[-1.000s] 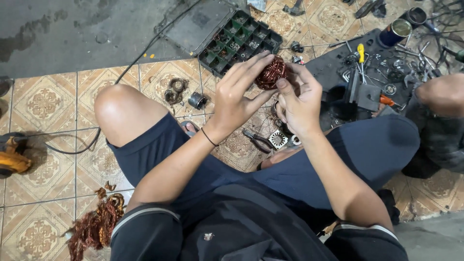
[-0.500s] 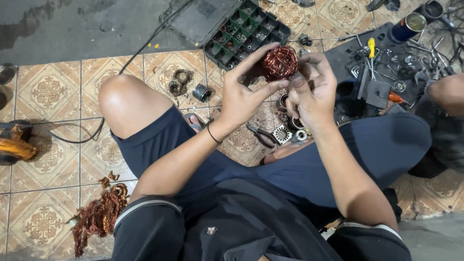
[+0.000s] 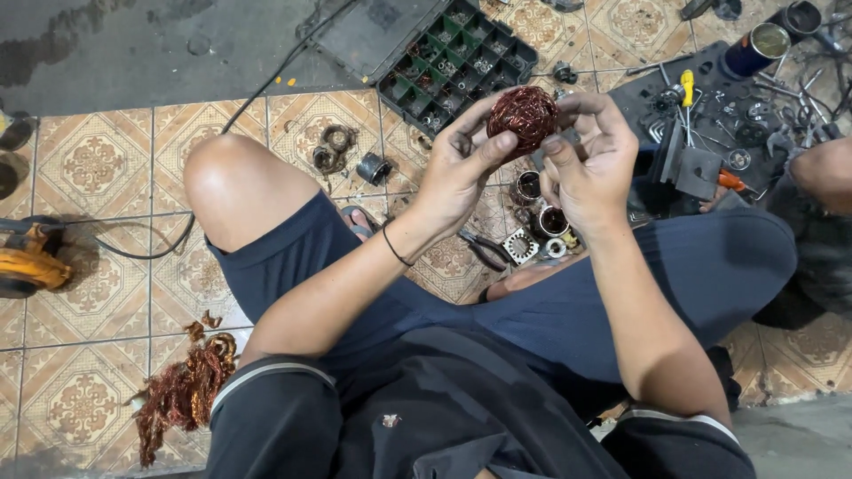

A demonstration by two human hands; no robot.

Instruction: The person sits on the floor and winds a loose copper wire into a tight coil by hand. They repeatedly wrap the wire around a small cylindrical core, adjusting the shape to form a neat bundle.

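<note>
The copper wire ball (image 3: pixel 524 115), a tight reddish tangle of winding, is being held up above the tiled floor (image 3: pixel 93 160) between both hands, in front of the person's crossed legs. In the head view, the left hand (image 3: pixel 461 168) is cupping it from below and from the side, its grip pinching the ball with the thumb lying across the lower front and the fingers curling over the top. The right hand (image 3: pixel 586 168) is closing in from the other side, its grip pressing on the ball's right edge with thumb and forefinger, the remaining fingers arching above it. A thin black band is circling the left wrist.

Just beyond the ball, a black compartment case (image 3: pixel 457 62) is lying open on the floor, its green-lined cells holding small parts. Near the raised knee, a small dark ring-shaped part (image 3: pixel 333 146) is sitting on a tile. Below the hands, pliers (image 3: pixel 484 248) and a few round metal parts are lying on the floor. To the right, a black tray of tools (image 3: pixel 710 115) is carrying a yellow-handled screwdriver (image 3: pixel 686 89). A heap of stripped copper wire (image 3: pixel 182 395) is lying at the lower left, and an orange power tool (image 3: pixel 31 257) is resting at the left edge.
</note>
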